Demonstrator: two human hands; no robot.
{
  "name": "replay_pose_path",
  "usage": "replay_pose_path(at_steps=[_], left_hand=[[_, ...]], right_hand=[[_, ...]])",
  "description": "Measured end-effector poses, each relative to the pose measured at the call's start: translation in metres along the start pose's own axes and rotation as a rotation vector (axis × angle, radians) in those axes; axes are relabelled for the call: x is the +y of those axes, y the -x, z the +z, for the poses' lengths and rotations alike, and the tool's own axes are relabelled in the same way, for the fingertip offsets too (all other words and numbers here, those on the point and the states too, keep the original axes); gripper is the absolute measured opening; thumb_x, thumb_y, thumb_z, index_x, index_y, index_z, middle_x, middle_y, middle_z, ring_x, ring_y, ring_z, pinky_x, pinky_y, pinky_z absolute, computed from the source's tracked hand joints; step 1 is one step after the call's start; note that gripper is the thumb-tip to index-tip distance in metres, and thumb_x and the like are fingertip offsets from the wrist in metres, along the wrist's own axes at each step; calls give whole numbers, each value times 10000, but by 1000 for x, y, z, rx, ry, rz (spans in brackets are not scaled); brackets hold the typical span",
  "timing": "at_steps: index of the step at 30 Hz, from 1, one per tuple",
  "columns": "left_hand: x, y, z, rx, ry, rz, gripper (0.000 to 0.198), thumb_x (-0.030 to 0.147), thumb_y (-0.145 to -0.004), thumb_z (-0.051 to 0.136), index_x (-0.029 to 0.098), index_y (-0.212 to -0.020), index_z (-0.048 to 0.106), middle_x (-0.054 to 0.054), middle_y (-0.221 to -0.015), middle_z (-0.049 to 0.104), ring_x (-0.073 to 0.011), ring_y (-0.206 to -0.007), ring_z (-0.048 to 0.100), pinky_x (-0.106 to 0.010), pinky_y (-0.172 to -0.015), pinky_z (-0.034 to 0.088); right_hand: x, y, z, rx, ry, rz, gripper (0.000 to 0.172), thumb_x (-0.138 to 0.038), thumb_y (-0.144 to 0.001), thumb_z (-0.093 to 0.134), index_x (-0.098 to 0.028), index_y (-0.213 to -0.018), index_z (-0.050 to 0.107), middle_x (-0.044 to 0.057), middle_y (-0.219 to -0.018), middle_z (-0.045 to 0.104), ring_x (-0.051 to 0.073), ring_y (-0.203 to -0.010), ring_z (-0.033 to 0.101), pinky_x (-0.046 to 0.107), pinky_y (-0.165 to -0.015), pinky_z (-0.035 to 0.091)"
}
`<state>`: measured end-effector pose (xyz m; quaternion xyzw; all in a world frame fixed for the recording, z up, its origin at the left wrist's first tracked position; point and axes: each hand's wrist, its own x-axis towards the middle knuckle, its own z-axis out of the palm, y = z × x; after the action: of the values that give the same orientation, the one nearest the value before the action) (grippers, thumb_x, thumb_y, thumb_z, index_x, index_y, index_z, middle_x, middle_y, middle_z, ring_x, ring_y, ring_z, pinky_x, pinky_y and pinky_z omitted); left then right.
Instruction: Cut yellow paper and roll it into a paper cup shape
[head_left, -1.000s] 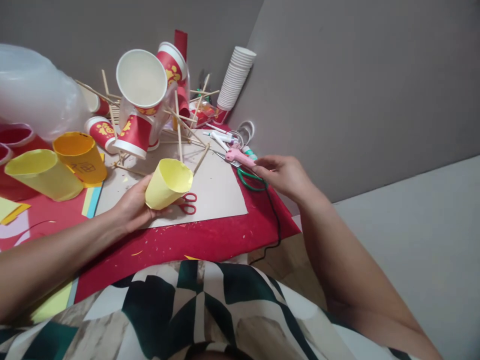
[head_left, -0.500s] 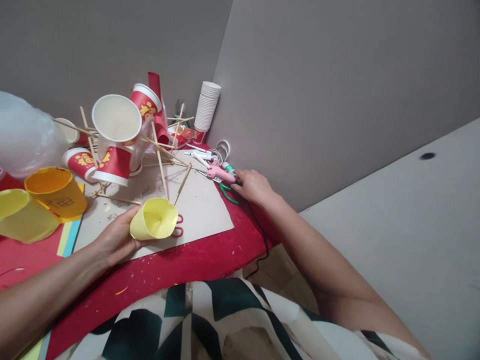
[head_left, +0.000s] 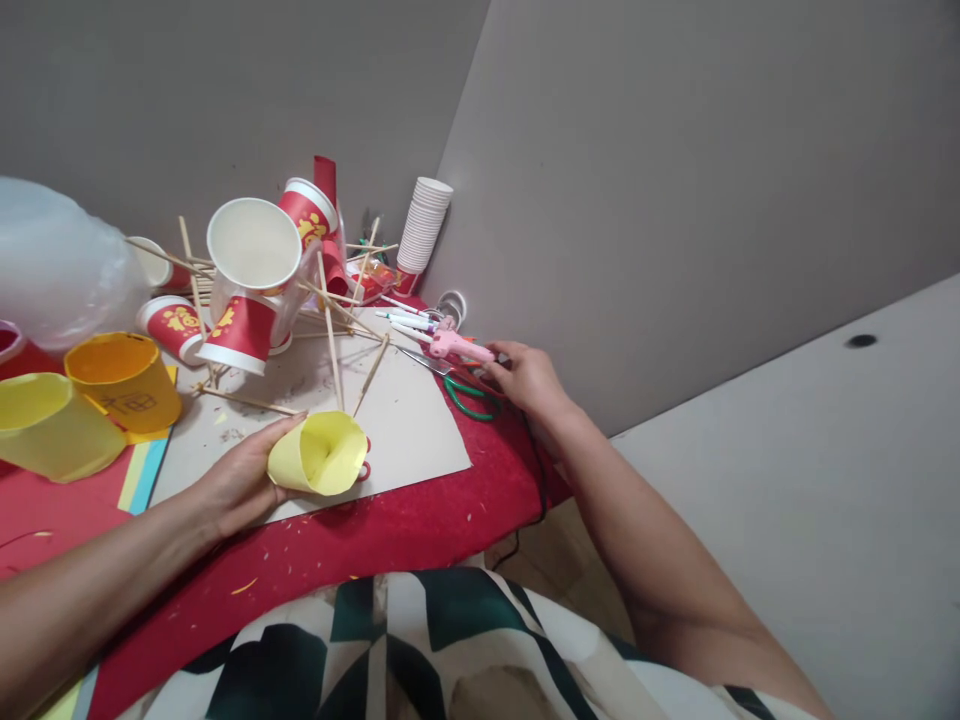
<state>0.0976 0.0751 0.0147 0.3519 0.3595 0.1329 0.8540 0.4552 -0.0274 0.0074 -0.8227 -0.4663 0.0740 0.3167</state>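
Two hands work over the red-covered table [head_left: 360, 540]. The left hand [head_left: 244, 477] has its fingers wrapped around a yellow paper cup [head_left: 315, 458], tilted above a pale board [head_left: 416, 430]. The right hand [head_left: 531, 380] has its fingers closed on the end of a pink glue gun [head_left: 461, 347], beside green-handled scissors [head_left: 451, 388]. An orange paper cup [head_left: 142, 395] stands farther left.

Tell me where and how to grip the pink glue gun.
Take the pink glue gun by its slim handle, likely best from the right, where the right hand is: the handle points that way, while the bulkier head points left toward the pens.
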Motion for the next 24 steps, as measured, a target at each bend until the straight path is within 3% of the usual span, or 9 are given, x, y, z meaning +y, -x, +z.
replay_pose_path(at_steps=[3, 5, 8, 10, 13, 15, 20, 24], left_hand=[[0, 1, -1, -25, -3, -2, 430, 268, -960, 450, -21, -1239, 603, -292, -1130, 714, -395, -1016, 723, -504, -933, 577], [0, 2, -1, -40, -2, -3, 409, 253, -954, 460, -17, -1219, 615, -287, -1107, 723, -391, -1013, 725, -490, -927, 582], [0, 2, -1, -62, 35, -13, 390, 243, -949, 462, 0, -1204, 628, -269, -1108, 730, -381, -1002, 730, -473, -902, 598], [0, 1, -1, -78, 50, -20, 368, 238, -944, 471, 13, -1172, 651, -253, -1129, 729, -369, -997, 734, -452, -886, 609], [0, 1, 0, -77, 45, -17, 334, 219, -935, 480, 18, -1111, 680, -239, -1106, 741, -351, -978, 743, -425, -859, 623], [-1, 1, 1, -59, 45, -9, 321, 209, -929, 485, 20, -1094, 684, -232, -1063, 754, -341, -946, 752, -415, -835, 631], [0, 0, 0, -25, 42, -2, 302, 181, -911, 507, 20, -1095, 684, -229, -1069, 754, -333, -933, 756, -407, -823, 636], [0, -1, -2, -48, 43, -6, 363, 205, -908, 519, -9, -1169, 654, -250, -1097, 740, -350, -970, 745, -422, -847, 631]], right_hand=[[-5, 11, -10, 71, -309, 17, 351, -418, -893, 649, -170, -1138, 618, 54, -1002, 694, 185, -842, 679, 345, -760, 578], [-12, 22, -17, 77, -520, 15, 399, -491, -842, 651, -212, -1119, 591, 40, -999, 704, 166, -785, 683, 309, -704, 578], [-26, 37, -21, -6, -778, 10, 466, -586, -782, 659, -276, -1116, 560, 20, -1055, 710, 132, -727, 667, 280, -635, 568], [-37, 44, -17, -106, -889, 20, 473, -566, -725, 731, -262, -1057, 587, 15, -977, 715, 109, -614, 614, 264, -558, 537], [-49, 50, -6, -233, -994, 47, 394, -500, -693, 783, -198, -890, 626, -5, -773, 665, 64, -464, 478, 228, -444, 444], [-55, 52, 2, -276, -1046, 55, 342, -465, -712, 772, -182, -838, 626, -24, -682, 616, 62, -446, 454, 217, -420, 410], [-59, 60, 13, -257, -1146, 46, 275, -387, -737, 713, -212, -877, 554, -18, -831, 685, 88, -523, 557, 231, -465, 457], [-53, 61, 17, -265, -1190, 60, 236, -335, -737, 657, -221, -872, 501, -22, -794, 679, 78, -478, 499, 224, -432, 424]])
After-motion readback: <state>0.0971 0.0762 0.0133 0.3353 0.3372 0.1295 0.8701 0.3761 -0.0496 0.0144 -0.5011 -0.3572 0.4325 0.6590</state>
